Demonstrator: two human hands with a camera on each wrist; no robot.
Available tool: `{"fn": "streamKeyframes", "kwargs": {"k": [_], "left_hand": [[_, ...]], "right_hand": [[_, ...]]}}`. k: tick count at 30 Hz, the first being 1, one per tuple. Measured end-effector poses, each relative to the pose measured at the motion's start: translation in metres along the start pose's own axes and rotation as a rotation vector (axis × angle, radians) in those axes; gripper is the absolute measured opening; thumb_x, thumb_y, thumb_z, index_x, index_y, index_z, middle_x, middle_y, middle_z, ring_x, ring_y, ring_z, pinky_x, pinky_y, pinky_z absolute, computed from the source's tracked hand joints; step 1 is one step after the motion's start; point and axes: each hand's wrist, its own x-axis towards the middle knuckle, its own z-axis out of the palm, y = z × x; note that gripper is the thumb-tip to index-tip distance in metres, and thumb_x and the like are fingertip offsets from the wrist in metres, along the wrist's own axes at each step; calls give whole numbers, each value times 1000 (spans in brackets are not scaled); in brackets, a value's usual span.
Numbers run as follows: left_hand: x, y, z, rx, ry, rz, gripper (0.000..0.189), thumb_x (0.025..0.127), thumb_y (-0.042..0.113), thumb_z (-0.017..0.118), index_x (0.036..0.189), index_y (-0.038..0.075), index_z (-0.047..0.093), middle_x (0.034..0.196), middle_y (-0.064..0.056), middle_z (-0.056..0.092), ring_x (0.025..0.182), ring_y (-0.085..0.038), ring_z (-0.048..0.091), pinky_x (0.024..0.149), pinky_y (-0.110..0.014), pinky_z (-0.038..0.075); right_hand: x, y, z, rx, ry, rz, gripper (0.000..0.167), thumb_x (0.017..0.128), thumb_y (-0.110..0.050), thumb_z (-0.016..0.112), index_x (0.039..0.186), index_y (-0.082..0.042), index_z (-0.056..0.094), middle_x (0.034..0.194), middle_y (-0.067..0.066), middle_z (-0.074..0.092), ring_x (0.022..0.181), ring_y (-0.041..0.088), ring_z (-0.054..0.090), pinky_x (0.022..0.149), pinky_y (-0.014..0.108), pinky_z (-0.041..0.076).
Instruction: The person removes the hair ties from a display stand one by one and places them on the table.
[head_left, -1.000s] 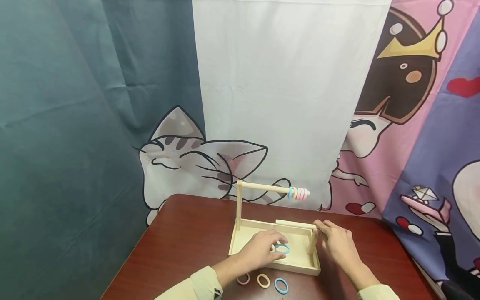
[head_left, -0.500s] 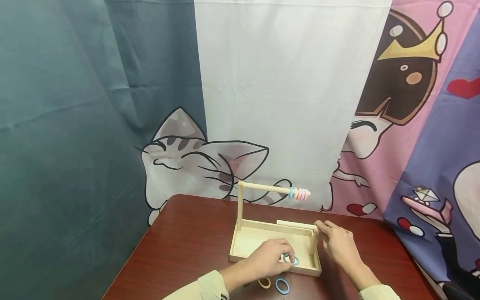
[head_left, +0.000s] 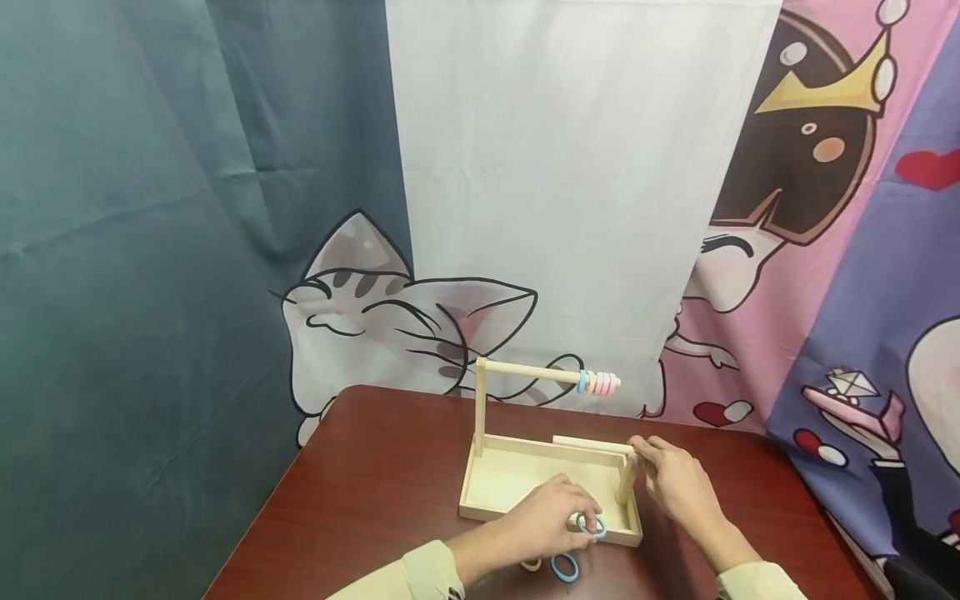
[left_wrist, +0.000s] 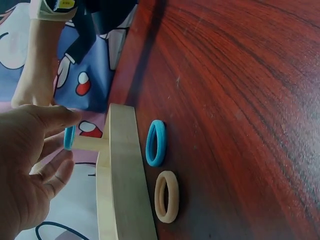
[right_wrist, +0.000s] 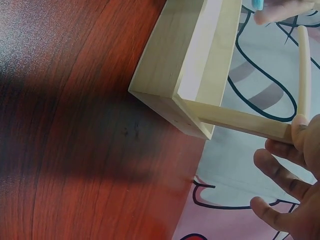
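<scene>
Head view: my left hand (head_left: 551, 518) pinches a blue ring (head_left: 602, 531), raised above the near right part of the wooden tray (head_left: 506, 479). My right hand (head_left: 681, 485) holds the top of the short post (head_left: 626, 483) at the tray's right end, where a bare rod (head_left: 592, 445) points left. On the desk (head_left: 360, 475) at the tray's near side lie a second blue ring (left_wrist: 161, 143) and, to its left, a beige ring (left_wrist: 172, 197).
</scene>
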Motion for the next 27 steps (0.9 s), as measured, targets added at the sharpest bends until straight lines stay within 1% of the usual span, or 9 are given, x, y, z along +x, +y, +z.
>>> {"fn": "streamKeyframes", "kwargs": {"k": [3,6,10,12,15,18,24,27], "left_hand": [[-1,3,4,-12,-11,18,9,95,29,90,92,28,82,126,17,80,97,6,57,80,-5,40],[0,5,8,-9,-27,47,8,97,29,88,93,27,81,128,16,80,99,7,58,80,-4,38],[0,9,10,1,-37,76,8,97,29,88,93,27,81,126,14,78,105,6,62,85,-5,42],[1,10,12,7,-40,84,8,97,29,88,93,27,81,124,15,78,107,6,62,89,-6,44],[1,13,14,15,-49,93,8,96,27,89,92,27,82,118,17,77,105,9,61,89,-4,44],[1,15,16,25,-61,95,8,96,27,89,91,27,82,114,18,75,101,12,59,86,-1,43],[1,16,19,52,-88,107,7,98,32,87,93,27,84,116,18,74,100,15,60,85,0,44],[3,17,21,89,-83,126,7,98,33,86,94,28,84,115,19,74,97,16,61,84,0,44]], "right_hand": [[-1,-1,-1,2,5,-5,20,94,-7,84,104,-21,76,80,-8,58,61,23,55,49,42,43],[-2,-1,-2,-9,22,-20,20,93,-6,84,104,-21,76,81,-7,59,61,24,58,49,44,44],[-2,-1,-3,-19,13,-16,20,94,-6,83,106,-20,76,81,-6,61,64,25,61,50,47,47],[-3,-1,-2,-22,9,-13,19,94,-6,83,105,-20,76,81,-6,59,64,23,59,51,46,47],[-3,-1,-1,-27,9,-12,19,94,-6,83,104,-20,75,80,-7,57,63,20,57,51,46,47],[-3,0,1,-33,20,-13,20,94,-6,83,103,-21,75,80,-7,57,63,19,56,51,45,47],[-3,-2,3,-44,48,-24,20,93,-5,84,101,-20,74,79,-8,56,61,16,53,50,41,44],[-3,-3,3,-52,56,-31,20,93,-5,84,99,-20,73,78,-9,54,61,15,52,50,40,43]]}}
